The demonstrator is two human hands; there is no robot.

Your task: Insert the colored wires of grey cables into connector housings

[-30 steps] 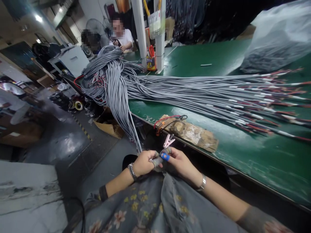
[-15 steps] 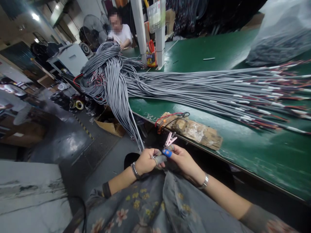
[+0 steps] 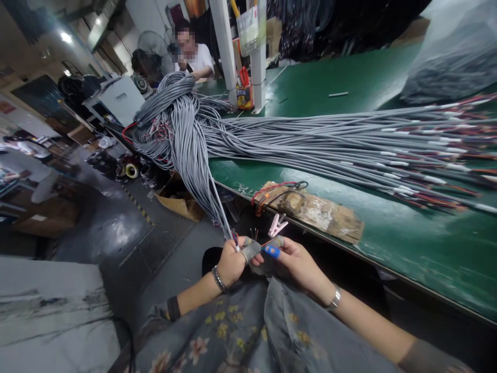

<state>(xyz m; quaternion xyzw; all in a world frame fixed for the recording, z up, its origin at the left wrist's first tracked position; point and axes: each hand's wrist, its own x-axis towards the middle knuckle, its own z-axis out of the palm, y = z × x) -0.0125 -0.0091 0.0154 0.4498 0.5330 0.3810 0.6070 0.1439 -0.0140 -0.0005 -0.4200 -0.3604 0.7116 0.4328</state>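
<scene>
My left hand (image 3: 235,259) is closed on the end of a grey cable (image 3: 223,220), and thin coloured wires (image 3: 254,234) stick up past its taped fingers. Opposite it, my right hand (image 3: 289,254) pinches an orange-red wire (image 3: 267,242) between thumb and forefinger; blue tape wraps one fingertip. Just above the right fingers, a pink clothespin (image 3: 277,226) stands at the bench edge, apart from the hand. The grey cable runs up into a big looped bundle (image 3: 186,124) that hangs over the bench's left end.
More grey cables (image 3: 295,137) lie along the green bench (image 3: 419,248), their stripped ends at right. A worn wooden block (image 3: 322,212) with red and black leads sits at the near edge. A cardboard box (image 3: 180,199) stands on the floor. A co-worker (image 3: 200,59) sits across the bench.
Coloured wires now show fanned above my left hand, and an orange-red wire shows between the two hands. The whole view has shifted slightly.
</scene>
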